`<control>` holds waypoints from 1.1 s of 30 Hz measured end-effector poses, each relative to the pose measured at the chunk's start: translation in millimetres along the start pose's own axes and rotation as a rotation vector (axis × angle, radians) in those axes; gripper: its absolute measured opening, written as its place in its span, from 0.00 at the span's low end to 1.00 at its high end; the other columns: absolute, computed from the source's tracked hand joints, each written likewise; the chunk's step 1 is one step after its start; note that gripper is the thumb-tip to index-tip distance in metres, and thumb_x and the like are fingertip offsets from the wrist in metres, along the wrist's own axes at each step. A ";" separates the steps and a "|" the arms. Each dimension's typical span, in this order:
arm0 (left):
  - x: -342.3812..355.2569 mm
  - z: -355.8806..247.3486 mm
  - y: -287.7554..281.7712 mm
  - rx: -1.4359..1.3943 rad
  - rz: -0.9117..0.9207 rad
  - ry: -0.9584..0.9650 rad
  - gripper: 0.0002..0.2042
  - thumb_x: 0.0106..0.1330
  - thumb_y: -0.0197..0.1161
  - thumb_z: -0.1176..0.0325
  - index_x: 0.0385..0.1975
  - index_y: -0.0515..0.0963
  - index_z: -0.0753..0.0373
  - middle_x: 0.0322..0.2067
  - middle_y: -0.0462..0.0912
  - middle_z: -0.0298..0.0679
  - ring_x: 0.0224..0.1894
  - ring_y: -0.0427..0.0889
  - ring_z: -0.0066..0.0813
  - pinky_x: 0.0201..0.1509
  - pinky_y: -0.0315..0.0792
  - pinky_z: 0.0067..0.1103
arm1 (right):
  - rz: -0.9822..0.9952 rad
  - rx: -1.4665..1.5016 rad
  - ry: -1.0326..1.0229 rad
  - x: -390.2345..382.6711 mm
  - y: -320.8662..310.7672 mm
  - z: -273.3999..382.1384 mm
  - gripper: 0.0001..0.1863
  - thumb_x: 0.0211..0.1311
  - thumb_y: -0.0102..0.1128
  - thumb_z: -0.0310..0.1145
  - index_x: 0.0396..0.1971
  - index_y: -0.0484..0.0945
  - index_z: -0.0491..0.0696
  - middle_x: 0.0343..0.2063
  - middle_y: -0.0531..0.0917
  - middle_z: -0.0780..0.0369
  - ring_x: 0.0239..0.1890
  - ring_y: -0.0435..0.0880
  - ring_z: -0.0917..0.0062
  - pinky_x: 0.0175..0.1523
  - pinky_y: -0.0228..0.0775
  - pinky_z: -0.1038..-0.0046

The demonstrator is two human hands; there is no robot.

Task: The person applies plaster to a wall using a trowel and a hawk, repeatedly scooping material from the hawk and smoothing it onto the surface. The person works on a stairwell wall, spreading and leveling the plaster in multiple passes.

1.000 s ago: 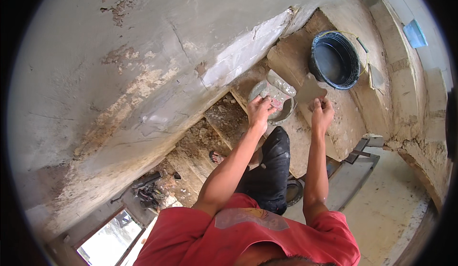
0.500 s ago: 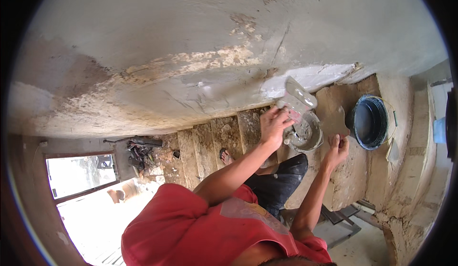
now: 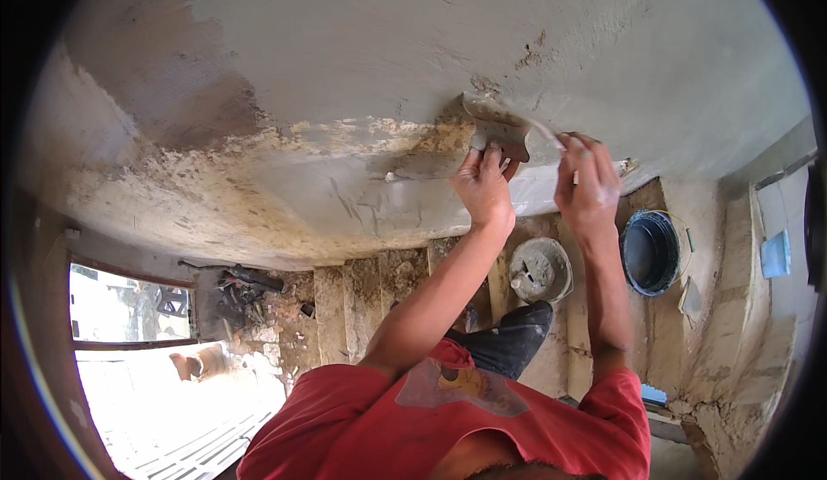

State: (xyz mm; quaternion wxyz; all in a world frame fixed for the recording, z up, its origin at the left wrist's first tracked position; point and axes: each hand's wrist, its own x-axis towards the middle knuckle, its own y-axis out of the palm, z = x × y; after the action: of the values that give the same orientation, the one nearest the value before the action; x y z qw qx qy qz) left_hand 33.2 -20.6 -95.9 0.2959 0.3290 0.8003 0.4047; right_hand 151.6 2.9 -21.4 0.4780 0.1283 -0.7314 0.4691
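Both hands risen from mortar pan level to wall since earlier frame. Left hand (image 3: 484,185) holds plaster board (image 3: 498,129) flat against wall (image 3: 362,67), fingers spread beneath it. Right hand (image 3: 587,183) closed around trowel handle, blade (image 3: 544,134) touching board edge. Mortar pan (image 3: 540,269) on floor below; dark bucket (image 3: 650,252) just beside.

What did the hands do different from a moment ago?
Both hands rose from near the mortar pan to the wall. The left hand now presses a flat plaster board against the rough patch; the right hand works a thin tool beside it. The pan and dark bucket stayed on the planks.
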 end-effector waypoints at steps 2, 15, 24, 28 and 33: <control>-0.7 -1.0 1.9 -0.032 -0.010 0.004 0.08 0.75 0.57 0.77 0.48 0.80 0.70 0.43 0.83 0.38 0.42 0.83 0.23 0.47 0.86 0.27 | 0.060 -0.034 -0.118 4.5 5.8 8.5 0.19 0.48 0.62 0.17 0.44 0.80 0.41 0.40 0.85 0.55 0.39 0.86 0.62 0.39 0.81 0.64; 7.5 32.6 16.2 -0.154 -0.042 0.008 0.04 0.74 0.59 0.77 0.42 0.80 0.69 0.43 0.83 0.38 0.43 0.83 0.25 0.53 0.84 0.33 | 0.308 -0.064 -0.068 46.0 66.3 -46.8 0.13 0.51 0.63 0.22 0.38 0.78 0.47 0.36 0.82 0.60 0.43 0.84 0.62 0.39 0.80 0.61; 8.1 30.7 12.8 -0.105 -0.051 -0.032 0.07 0.75 0.58 0.76 0.48 0.78 0.70 0.48 0.80 0.42 0.52 0.82 0.33 0.64 0.80 0.40 | 0.036 -0.193 -0.152 141.8 37.7 -67.2 0.08 0.58 0.64 0.26 0.38 0.80 0.49 0.35 0.82 0.61 0.41 0.85 0.62 0.39 0.80 0.60; 8.4 36.9 1.8 -0.091 -0.030 -0.017 0.08 0.76 0.57 0.75 0.50 0.76 0.70 0.51 0.79 0.43 0.54 0.81 0.35 0.66 0.79 0.40 | -0.087 -0.178 -0.126 165.9 -8.0 -76.7 0.06 0.60 0.64 0.25 0.38 0.82 0.47 0.32 0.83 0.59 0.34 0.84 0.59 0.37 0.79 0.61; 3.4 40.8 -10.8 -0.094 -0.057 -0.023 0.06 0.76 0.58 0.76 0.47 0.77 0.69 0.48 0.79 0.39 0.50 0.81 0.30 0.62 0.81 0.37 | -0.129 -0.127 -0.109 112.1 -33.0 -66.9 0.09 0.55 0.63 0.19 0.35 0.83 0.47 0.29 0.81 0.59 0.33 0.83 0.60 0.35 0.78 0.62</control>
State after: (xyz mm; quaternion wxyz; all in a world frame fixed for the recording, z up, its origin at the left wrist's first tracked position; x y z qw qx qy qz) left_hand 58.2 -4.5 -126.0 0.3316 0.2963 0.7861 0.4293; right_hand 154.2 68.9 96.0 0.4739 0.1700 -0.7748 0.3823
